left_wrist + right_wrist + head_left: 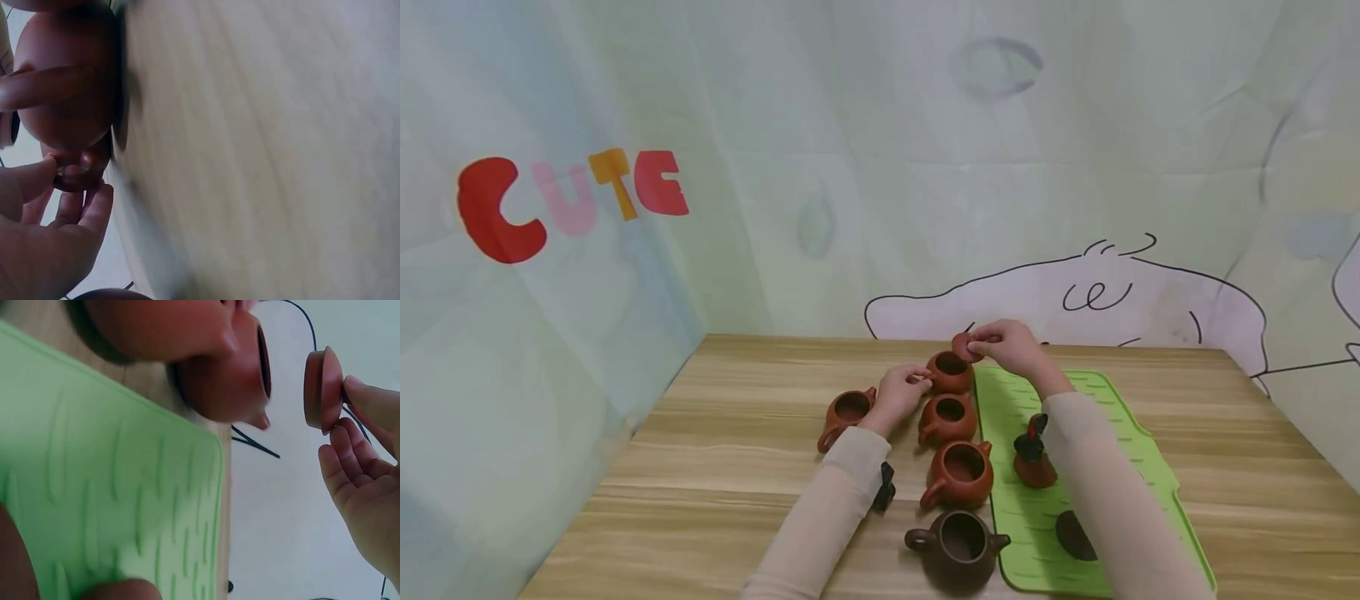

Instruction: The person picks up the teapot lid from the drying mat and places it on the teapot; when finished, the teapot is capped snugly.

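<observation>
At the far end of a row of lidless clay teapots, my left hand (901,397) pinches the handle of the farthest reddish-brown teapot (955,386). The left wrist view shows thumb and fingers round that looped handle (76,181). My right hand (1011,346) holds a round teapot lid (964,347) by its knob, just above and beside the open mouth of that pot. In the right wrist view the lid (324,390) is tilted on edge, apart from the pot's rim. That teapot's short spout (259,420) points toward the right-hand side.
Nearer me stand two more reddish teapots (951,432) and a dark brown one (958,575). Another reddish teapot (833,418) sits left, beside my left forearm. A green ridged mat (1120,425) lies at right, bearing a reddish lid (1036,477) and a dark lid (1075,537).
</observation>
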`<state>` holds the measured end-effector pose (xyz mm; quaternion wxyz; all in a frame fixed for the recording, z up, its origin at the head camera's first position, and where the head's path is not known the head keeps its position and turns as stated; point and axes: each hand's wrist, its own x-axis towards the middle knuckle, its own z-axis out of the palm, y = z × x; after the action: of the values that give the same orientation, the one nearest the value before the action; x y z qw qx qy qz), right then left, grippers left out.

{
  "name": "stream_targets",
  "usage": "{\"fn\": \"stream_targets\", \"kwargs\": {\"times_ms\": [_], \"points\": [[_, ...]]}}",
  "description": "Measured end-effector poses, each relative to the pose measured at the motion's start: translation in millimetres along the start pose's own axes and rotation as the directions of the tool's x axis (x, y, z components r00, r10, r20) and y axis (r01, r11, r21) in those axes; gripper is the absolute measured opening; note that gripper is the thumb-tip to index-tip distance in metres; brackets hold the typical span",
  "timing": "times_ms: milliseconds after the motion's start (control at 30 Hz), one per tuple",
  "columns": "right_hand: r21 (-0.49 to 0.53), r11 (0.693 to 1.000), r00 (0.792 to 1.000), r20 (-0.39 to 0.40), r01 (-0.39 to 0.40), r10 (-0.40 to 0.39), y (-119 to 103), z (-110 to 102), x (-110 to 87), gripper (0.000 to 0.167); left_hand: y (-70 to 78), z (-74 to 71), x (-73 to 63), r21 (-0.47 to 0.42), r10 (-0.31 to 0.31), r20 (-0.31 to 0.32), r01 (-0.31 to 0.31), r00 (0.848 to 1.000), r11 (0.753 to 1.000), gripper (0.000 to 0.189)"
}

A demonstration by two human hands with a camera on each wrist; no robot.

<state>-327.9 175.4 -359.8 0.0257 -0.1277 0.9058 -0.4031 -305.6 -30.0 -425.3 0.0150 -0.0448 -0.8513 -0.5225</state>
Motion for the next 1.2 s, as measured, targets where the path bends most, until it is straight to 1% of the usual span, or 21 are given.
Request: {"fn": "stream_targets", "kwargs": {"times_ms": [133, 267, 300, 333, 400, 533, 567, 733, 800, 1200], "points": [[0.005, 1.0, 1.0, -0.002, 0.027, -0.027, -1, 10, 4.5, 0.03, 1.0, -0.7, 0.5, 0.013, 0.0, -0.005, 0.0, 1.0, 1.0, 0.016], [0.007, 1.0, 1.0, -0.005, 0.017, -0.017, 0, 16, 5.6, 0.029, 3.4, -0.5, -0.4, 0.02, 0.006, -0.001, -0.006, 1.0, 1.0, 0.017], [0.006, 1.0, 1.0, -0.006, 0.012, -0.012, 0, 18, 5.7, 0.029, 3.2, -0.6, -0.7, 0.021, 0.013, 0.003, -0.014, 1.0, 1.0, 0.016], [0.006, 1.0, 1.0, -0.005, 0.007, -0.006, 0, 20, 5.7, 0.029, 2.0, -0.6, -1.5, 0.019, 0.046, -0.004, -0.046, 0.999, 0.999, 0.015], [0.0, 1.0, 1.0, -0.004, 0.004, -0.004, 1, 23, 5.7, 0.029, 0.9, -0.3, -2.2, 0.013, 0.049, 0.001, -0.049, 0.999, 0.999, 0.014], [-0.014, 1.0, 1.0, -0.014, 0.006, -0.006, 3, 28, 5.9, 0.028, -0.8, 1.3, -2.4, 0.015, 0.047, 0.001, -0.048, 0.999, 0.999, 0.014], [-0.017, 1.0, 1.0, -0.019, 0.006, -0.007, 3, 29, 5.9, 0.027, 0.2, 1.7, -1.8, 0.02, 0.02, 0.008, -0.02, 1.0, 1.0, 0.015], [-0.034, 0.999, 1.0, -0.024, -0.002, 0.001, 3, 34, 7.5, 0.028, 1.1, 1.9, -2.2, 0.045, 0.013, -0.001, -0.013, 1.0, 0.999, 0.015], [-0.038, 0.999, 1.0, -0.018, -0.009, 0.008, 3, 35, 8.2, 0.028, 1.7, 1.2, -2.8, 0.043, 0.007, 0.0, -0.007, 1.0, 0.999, 0.015], [-0.083, 0.996, 1.0, 0.0, 0.011, -0.011, 0, 38, 12.0, 0.028, 3.0, -1.8, -4.1, 0.045, 0.023, -0.009, -0.022, 1.0, 0.999, 0.015]]}}
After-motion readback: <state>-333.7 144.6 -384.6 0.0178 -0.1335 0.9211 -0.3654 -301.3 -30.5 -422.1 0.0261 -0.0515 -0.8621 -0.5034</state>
